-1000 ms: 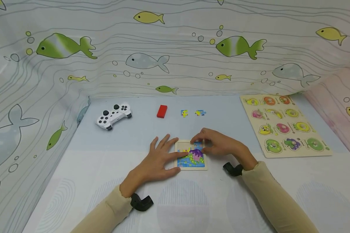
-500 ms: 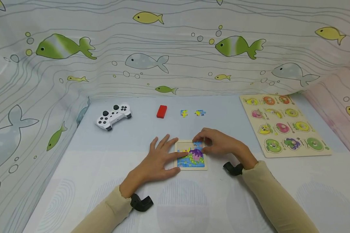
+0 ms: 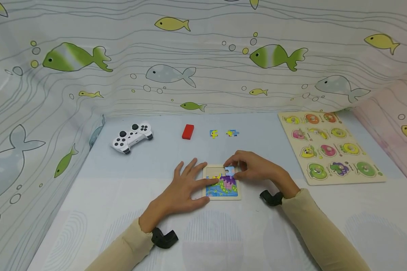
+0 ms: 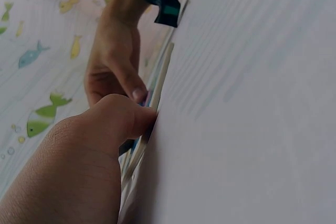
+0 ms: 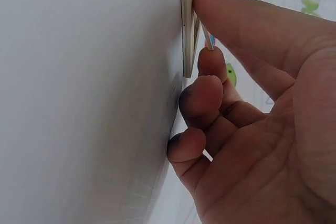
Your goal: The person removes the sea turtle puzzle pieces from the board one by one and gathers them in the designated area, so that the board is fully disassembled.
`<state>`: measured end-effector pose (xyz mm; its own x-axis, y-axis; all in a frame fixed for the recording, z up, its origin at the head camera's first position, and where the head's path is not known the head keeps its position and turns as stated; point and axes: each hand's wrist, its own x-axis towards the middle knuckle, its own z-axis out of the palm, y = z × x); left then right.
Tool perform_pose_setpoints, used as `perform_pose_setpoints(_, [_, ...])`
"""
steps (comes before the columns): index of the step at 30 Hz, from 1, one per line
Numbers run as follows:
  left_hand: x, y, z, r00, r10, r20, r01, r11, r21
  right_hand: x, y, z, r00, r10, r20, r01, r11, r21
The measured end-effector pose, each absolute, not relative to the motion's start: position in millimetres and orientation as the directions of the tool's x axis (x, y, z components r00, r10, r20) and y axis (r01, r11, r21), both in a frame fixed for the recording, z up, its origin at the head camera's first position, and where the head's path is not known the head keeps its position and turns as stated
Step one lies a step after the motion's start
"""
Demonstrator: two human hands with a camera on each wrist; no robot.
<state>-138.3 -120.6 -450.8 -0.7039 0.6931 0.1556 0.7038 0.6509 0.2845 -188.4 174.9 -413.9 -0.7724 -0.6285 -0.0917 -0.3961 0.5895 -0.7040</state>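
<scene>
Two hands meet at a small wooden puzzle tray on the counter; in the head view it holds joined sea-picture pieces, with bare wood at its far left. At the far-right corner sits a light blue piece, grasped by the right hand, thumb nearer, fingertips at the far rim. The left hand is spread and grips nothing, its index finger laid over the picture, hiding part of it, its thumb at the near-left corner. Farther back lie two loose pieces, a red block and, left, a white controller; right is a board filled with fruit shapes. From the left wrist, the tray is nearly edge-on, its contents mostly hidden behind the left hand. From the right wrist, the blue piece shows as a tilted sliver against the index fingertip, largely covered by the thumb; the tray is cut off above.
</scene>
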Motion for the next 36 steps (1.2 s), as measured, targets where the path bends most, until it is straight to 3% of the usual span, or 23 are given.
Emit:
perform_pose_setpoints(17, [-137.9,-120.0,-448.8,-0.715,0.686,0.133,0.690,0.662,0.293,-191.3,178.1,-413.8,-0.765,-0.643,-0.035,-0.444,0.566,-0.695])
perform_pose_setpoints(36, [-136.8,-120.0,-449.2,-0.711,0.687,0.149,0.695,0.657,0.293,-197.0,186.5,-419.4,-0.815,-0.579,-0.007,-0.400,0.573,-0.715])
